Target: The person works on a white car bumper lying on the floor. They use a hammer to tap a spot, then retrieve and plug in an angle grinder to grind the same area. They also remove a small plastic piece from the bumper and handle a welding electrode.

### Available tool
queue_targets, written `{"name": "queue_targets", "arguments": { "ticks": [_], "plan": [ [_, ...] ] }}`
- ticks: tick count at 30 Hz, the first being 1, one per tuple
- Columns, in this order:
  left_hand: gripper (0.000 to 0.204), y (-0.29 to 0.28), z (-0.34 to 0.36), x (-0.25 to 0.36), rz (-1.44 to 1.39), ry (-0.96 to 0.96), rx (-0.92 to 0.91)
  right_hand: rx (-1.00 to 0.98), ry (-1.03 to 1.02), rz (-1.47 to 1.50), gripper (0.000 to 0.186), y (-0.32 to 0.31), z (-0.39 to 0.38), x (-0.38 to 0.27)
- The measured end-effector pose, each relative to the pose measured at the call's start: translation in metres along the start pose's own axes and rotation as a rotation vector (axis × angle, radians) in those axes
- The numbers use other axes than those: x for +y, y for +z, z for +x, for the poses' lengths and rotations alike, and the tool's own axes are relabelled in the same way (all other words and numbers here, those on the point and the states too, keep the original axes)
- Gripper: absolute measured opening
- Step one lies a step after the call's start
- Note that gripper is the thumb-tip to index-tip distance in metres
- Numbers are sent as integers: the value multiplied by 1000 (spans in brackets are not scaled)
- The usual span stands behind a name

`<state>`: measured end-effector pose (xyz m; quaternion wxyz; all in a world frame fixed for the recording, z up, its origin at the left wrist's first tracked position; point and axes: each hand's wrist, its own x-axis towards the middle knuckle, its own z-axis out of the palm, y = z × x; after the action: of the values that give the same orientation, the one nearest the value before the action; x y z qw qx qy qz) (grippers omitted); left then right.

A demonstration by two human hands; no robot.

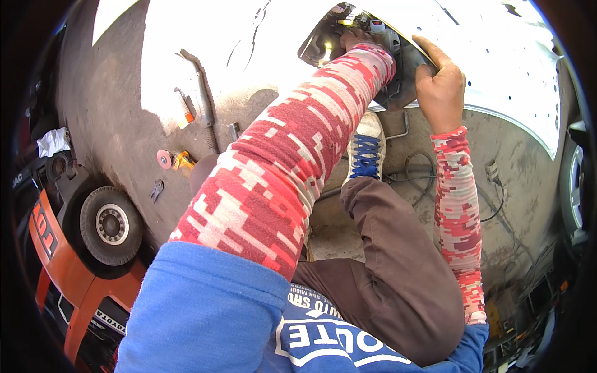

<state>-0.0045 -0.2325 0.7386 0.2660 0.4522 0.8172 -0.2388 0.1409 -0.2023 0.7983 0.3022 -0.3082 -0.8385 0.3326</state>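
Note:
My left hand (356,40) reaches into a dark cavity (401,87) in a white vehicle panel (510,87) at the top; its fingertips are mostly hidden among small parts, a pale plastic piece (377,26) among them. My right hand (440,93) grips the panel's edge beside the cavity, index finger along the rim and thumb pointing up. Both forearms wear red-and-white patterned sleeves. My white shoe with blue laces (365,149) rests on the floor below the cavity.
On the concrete floor (99,143) at left lie a long metal pipe (205,93), an orange-and-white tube (185,107), a yellow power tool (182,160) and pliers (157,189). An orange truck (56,242) stands at the left edge, cables (420,174) run below the panel, and a wheel (575,180) is at right.

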Motion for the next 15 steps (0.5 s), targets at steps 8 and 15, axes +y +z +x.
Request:
{"name": "queue_targets", "arguments": {
  "ticks": [8, 15],
  "plan": [
    [66, -14, -16, -3, -29, -48, 14, -7, 13, 7, 41, -2, 5, -4],
    [49, -4, 19, -7, -163, 4, 124, -24, 35, -2, 42, -3, 7, 4]
  ]
}}
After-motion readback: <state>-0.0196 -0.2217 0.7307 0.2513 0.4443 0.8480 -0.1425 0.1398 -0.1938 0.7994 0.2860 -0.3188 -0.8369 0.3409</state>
